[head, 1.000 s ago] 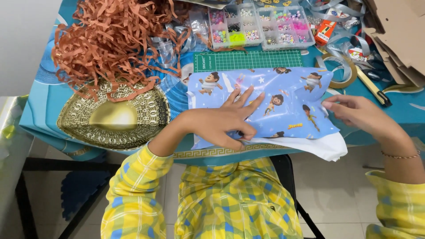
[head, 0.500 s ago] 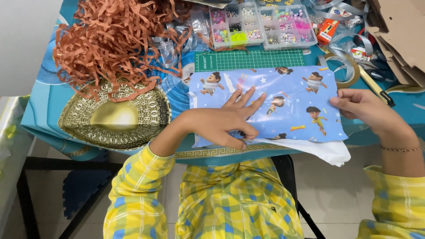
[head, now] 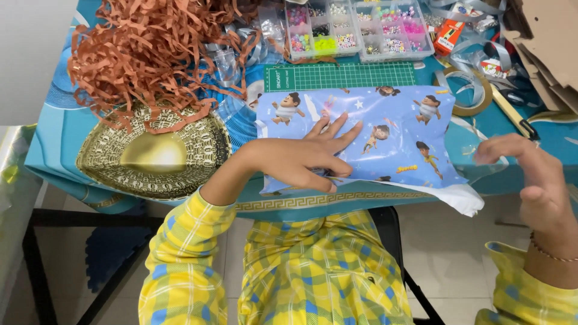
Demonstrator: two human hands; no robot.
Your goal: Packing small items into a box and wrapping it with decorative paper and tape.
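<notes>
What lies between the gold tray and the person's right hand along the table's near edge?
In the head view, the left hand lies flat on the blue cartoon-printed wrapping paper, which fills the stretch from gold tray to right hand.

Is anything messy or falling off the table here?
Yes. The blue cartoon-print wrapping paper under the left hand hangs past the table's front edge, its white corner drooping. A tangled heap of brown shredded paper strips spills onto the round gold patterned tray, which also overhangs that edge.

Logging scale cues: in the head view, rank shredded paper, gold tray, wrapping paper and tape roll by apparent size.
1-2. Shredded paper and wrapping paper: alike, unranked.
3. Gold tray.
4. Tape roll, farther away, yet clearly smallest.
</notes>
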